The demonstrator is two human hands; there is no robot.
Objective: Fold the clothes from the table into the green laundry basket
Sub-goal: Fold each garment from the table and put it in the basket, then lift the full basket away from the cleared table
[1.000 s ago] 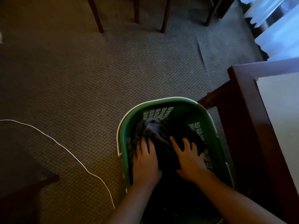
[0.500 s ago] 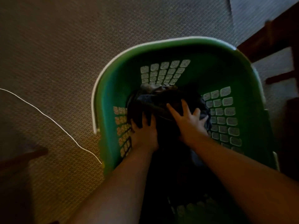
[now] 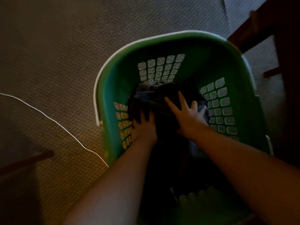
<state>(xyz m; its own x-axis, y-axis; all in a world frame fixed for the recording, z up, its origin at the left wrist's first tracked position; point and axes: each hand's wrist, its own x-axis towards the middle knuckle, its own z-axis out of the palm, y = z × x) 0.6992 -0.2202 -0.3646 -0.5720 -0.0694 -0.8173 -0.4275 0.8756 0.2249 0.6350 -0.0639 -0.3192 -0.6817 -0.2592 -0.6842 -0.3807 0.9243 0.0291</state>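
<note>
Warm light is glowing dimly on the carpet (image 3: 65,135) at left; the near end of the basket (image 3: 123,65) is lying in shadow, edges blurring.

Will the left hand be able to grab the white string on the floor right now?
Probably not straight away. The left hand presses the dark clothes deep inside the green basket, and the basket's wall stands between it and the white string.

near end of basket (image 3: 123,82) dark, indistinct

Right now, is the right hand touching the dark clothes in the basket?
Touching. The head view shows the right hand spread flat on the dark clothes.
</note>
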